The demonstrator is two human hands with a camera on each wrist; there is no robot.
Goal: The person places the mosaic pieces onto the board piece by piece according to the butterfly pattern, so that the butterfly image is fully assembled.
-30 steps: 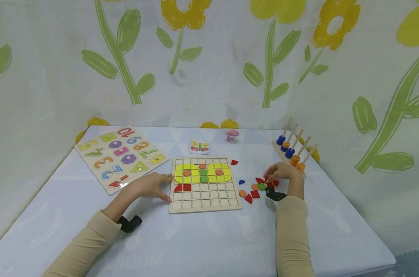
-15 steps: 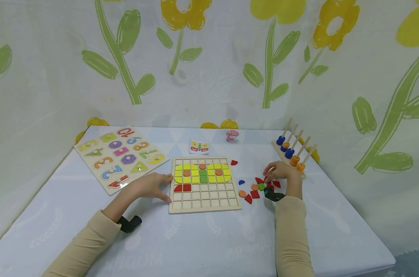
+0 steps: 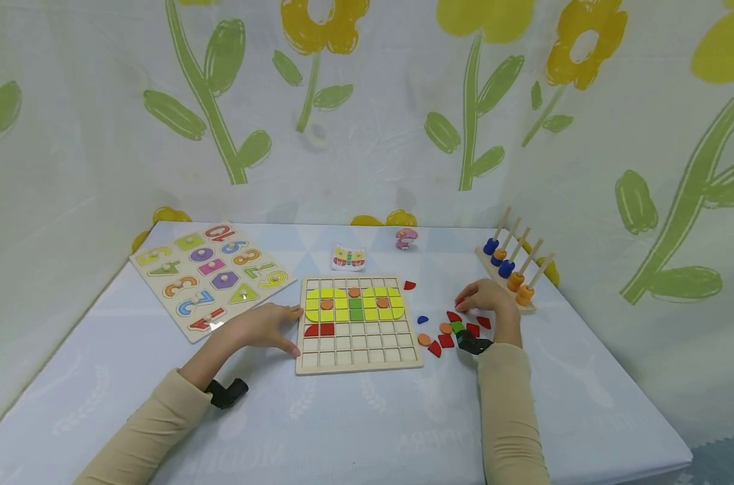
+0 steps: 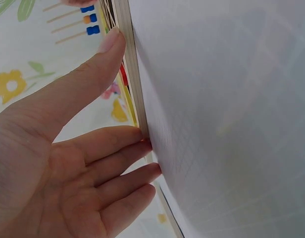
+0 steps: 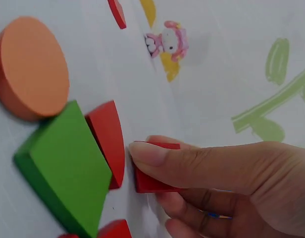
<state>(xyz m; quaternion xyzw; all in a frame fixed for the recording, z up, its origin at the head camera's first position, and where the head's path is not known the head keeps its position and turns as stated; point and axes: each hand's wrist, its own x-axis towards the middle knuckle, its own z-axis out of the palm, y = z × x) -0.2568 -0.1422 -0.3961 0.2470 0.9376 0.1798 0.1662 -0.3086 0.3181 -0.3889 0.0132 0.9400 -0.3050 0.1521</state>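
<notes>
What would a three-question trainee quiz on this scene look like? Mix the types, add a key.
1. Multiple choice: what does the right hand pinch?
A) a green square
B) a red piece
C) a blue half-disc

2. True or false: the left hand touches the edge of the wooden grid board.

3. Count: how many orange discs sit on the grid board?

Key:
1. B; the right wrist view shows it held behind the thumb.
2. True; the head and left wrist views show the contact.
3. Three; one on each yellow patch and one above the green squares.
</notes>
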